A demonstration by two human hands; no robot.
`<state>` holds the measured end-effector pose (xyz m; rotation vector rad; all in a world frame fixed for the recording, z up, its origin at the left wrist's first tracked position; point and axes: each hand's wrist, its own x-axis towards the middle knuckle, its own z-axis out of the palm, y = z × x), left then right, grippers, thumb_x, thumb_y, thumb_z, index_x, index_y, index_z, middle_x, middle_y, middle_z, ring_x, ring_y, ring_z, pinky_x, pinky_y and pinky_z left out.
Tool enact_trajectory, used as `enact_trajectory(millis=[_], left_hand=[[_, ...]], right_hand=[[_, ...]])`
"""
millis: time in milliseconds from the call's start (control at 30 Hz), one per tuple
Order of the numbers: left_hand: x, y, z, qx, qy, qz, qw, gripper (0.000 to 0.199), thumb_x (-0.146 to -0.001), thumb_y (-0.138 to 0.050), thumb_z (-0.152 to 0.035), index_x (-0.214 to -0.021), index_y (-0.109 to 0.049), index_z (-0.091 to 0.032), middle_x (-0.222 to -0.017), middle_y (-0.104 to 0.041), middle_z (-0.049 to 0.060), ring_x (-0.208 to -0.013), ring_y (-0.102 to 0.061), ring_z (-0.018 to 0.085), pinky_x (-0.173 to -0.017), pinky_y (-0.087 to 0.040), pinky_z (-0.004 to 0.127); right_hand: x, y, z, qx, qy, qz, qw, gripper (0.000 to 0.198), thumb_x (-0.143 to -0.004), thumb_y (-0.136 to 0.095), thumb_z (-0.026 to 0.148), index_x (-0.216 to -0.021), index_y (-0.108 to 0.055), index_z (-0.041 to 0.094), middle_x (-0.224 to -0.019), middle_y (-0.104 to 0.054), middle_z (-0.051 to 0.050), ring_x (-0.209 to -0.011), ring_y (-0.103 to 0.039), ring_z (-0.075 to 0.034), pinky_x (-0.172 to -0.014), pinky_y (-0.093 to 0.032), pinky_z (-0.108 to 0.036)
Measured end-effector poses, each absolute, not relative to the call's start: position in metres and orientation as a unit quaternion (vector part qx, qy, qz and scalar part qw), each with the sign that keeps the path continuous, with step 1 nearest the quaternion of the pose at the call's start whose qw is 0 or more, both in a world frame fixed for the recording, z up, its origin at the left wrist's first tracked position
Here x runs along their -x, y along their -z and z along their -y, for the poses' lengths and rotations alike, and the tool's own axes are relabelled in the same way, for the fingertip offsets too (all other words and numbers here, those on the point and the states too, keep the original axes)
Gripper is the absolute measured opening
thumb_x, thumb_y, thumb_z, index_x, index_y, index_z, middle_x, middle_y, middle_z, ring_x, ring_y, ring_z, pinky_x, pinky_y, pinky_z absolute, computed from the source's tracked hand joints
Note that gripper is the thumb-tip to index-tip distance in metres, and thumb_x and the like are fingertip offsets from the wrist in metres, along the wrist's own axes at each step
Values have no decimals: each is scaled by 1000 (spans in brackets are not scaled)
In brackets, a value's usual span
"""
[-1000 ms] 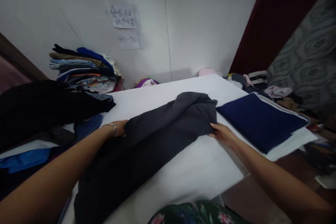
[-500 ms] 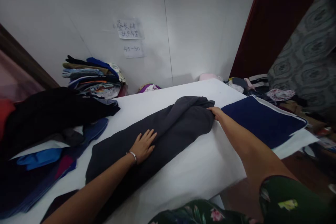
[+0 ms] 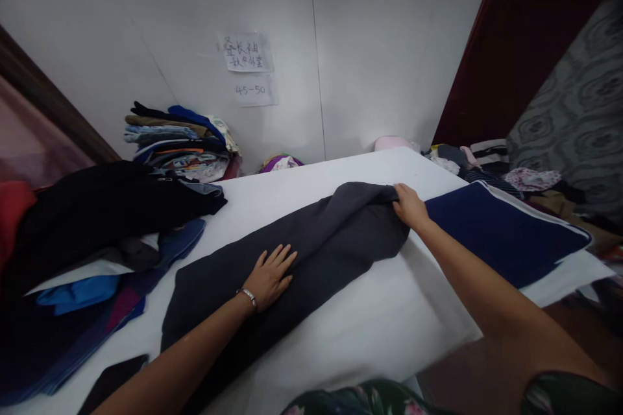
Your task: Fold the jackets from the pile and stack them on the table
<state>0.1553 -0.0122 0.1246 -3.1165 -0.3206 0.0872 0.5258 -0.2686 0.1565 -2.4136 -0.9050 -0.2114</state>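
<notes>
A dark grey garment (image 3: 331, 233) lies folded lengthwise, slanting across the white table. Whether it is trousers or a top cannot be told. My left hand (image 3: 270, 279), with a bracelet at the wrist, rests flat on its middle with the fingers spread. At the garment's upper right end, my right hand (image 3: 409, 205) pinches the edge between thumb and fingers. To the right of that hand, a navy garment with white edging (image 3: 501, 227) lies flat.
On the left, a heap of dark clothes (image 3: 97, 207) covers the table (image 3: 370, 311). Behind it stands a stack of folded clothes (image 3: 180, 142). More clothes (image 3: 491, 155) are piled at the back right. Handwritten signs (image 3: 250, 68) hang on the wall.
My right hand has shifted up to the garment's upper corner, its grip now showing the back of the hand. My left hand stays flat on the cloth. The view has swung slightly left.
</notes>
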Motion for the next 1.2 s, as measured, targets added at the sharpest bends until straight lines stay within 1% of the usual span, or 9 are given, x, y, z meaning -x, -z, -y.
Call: enact_trajectory(millis=[133, 233, 500, 667, 767, 900, 1033, 1100, 1200], left_hand=[[-154, -125, 12, 995, -17, 101, 0, 57, -89, -38, -32, -145, -31, -26, -152, -28, 7, -141, -23, 26, -111, -21, 51], [-153, -126, 11, 994, -14, 106, -4, 57, -88, -40, -31, -145, -32, -25, -152, -28, 6, -140, -23, 25, -111, -21, 50], [-149, -127, 10, 992, 1, 115, -55, 59, -88, -42, -32, -145, -31, -23, -151, -31, 6, -140, -25, 24, -112, -20, 50], [-173, -154, 1, 985, 8, 130, -115, 49, -91, -38, -48, -128, -55, -23, -140, -49, 6, -131, -41, 22, -109, -31, 41], [-207, -171, -9, 979, 75, 168, -92, 50, -91, -36, -51, -126, -57, -21, -141, -48, 7, -133, -39, 22, -110, -29, 41], [-245, -167, -21, 967, 78, 238, -34, 52, -90, -41, -47, -135, -47, -21, -147, -38, 11, -137, -31, 27, -110, -23, 52], [-255, -149, -26, 961, 60, 267, -37, 47, -93, -35, -41, -135, -44, -21, -136, -51, 11, -125, -45, 26, -106, -28, 49], [-255, -147, -30, 957, 76, 277, -30, 45, -94, -32, -38, -133, -47, -20, -126, -58, 12, -118, -51, 26, -101, -33, 44], [-258, -153, -41, 950, 61, 304, -46, 43, -94, -29, -38, -122, -56, -19, -117, -63, 12, -110, -55, 27, -93, -38, 41]], right_hand=[[-518, -171, 214, 836, 101, 530, 98, 71, -75, -49, 7, -143, -33, 17, -149, -33, -12, -136, -28, -27, -106, -30, -41], [-520, -175, 186, 817, 79, 569, 46, 61, -76, -43, 4, -136, -44, 18, -139, -45, -12, -129, -37, -25, -101, -32, -40], [-519, -158, 216, 823, 26, 568, 10, 30, -79, -43, 7, -92, -67, 18, -99, -63, -10, -95, -55, -21, -81, -39, -30], [-517, -150, 216, 844, -31, 536, 16, 32, -70, -51, 6, -93, -68, 19, -104, -65, -8, -98, -57, -22, -80, -40, -27], [-522, -156, 209, 862, -62, 501, 42, 31, -75, -52, 11, -100, -67, 20, -103, -68, -6, -95, -61, -20, -79, -42, -26], [-527, -168, 205, 883, -75, 454, 93, 50, -90, -44, 32, -138, -40, 17, -94, -71, -7, -86, -65, -19, -78, -46, -27], [-533, -176, 196, 896, -168, 357, 203, 72, -94, -36, 48, -150, -2, 17, -78, -72, -4, -67, -67, -16, -66, -51, -26], [-538, -180, 189, 904, -211, 302, 218, 69, -93, -33, 54, -149, -12, 19, -72, -71, -4, -58, -66, -16, -59, -52, -27], [-548, -187, 177, 924, -205, 279, 166, 64, -92, -28, 60, -129, -52, 14, -64, -69, -9, -60, -67, -20, -60, -53, -32]])
